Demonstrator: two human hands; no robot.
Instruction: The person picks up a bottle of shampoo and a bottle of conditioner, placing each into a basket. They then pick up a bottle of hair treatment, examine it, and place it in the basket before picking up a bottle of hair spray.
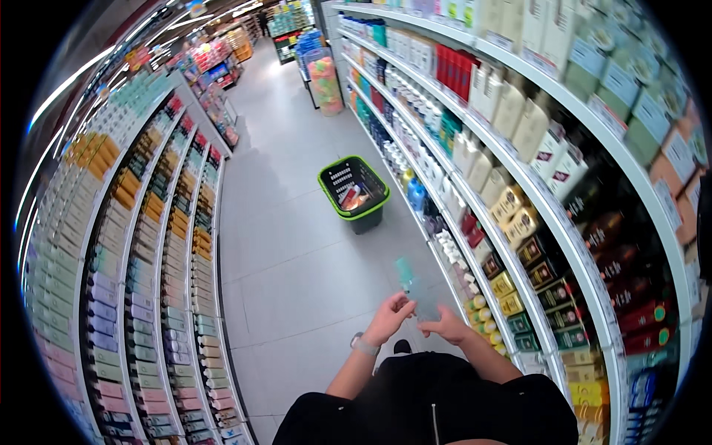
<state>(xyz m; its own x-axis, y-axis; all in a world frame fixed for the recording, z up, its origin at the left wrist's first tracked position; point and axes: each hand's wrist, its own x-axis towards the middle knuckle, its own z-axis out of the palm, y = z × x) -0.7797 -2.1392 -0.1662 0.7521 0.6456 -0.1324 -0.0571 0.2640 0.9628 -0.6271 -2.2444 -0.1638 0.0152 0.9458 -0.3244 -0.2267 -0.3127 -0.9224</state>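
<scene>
A blurred, translucent bottle (426,303) with a teal top (404,268) is tilted in front of my body. My right hand (448,327) grips its lower end between thumb and fingers. With curled fingers, my left hand (392,316) is at the bottle's neck; blur hides whether it grips or merely touches it. A watch (364,344) with a pale strap is on my left wrist. Ahead on the floor stands a black shopping basket (378,207) with a green rim, holding a few packaged items (352,197).
Shelving (498,150) stocked with bottles and boxes runs close along my right. Another stocked shelf unit (119,267) lines the left. Grey tiled floor (278,278) lies between them. Farther up the aisle are a clear bin of colourful items (325,83) and display stands (222,67).
</scene>
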